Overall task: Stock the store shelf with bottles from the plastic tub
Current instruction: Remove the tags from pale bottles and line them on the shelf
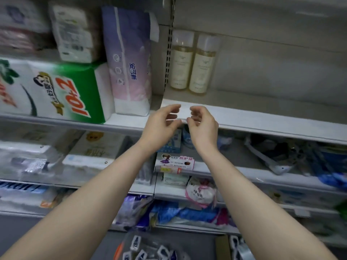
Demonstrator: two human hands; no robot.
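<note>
Two clear bottles of pale yellow liquid with white caps stand side by side at the back left of a white shelf [262, 119]: one bottle [181, 61] and a second bottle [203, 65] to its right. My left hand [161, 124] and my right hand [203, 124] hover close together at the shelf's front edge, below the bottles. Both hands are empty, with fingers loosely curled toward each other. The plastic tub [146, 248] shows at the bottom edge, holding several small dark-and-white items.
Tissue packs fill the left shelf bay: a green and white pack [56, 91] and a tall purple-pink pack [129, 62]. Lower shelves hold packaged goods and a pink-labelled box [174, 163]. The shelf to the right of the bottles is bare.
</note>
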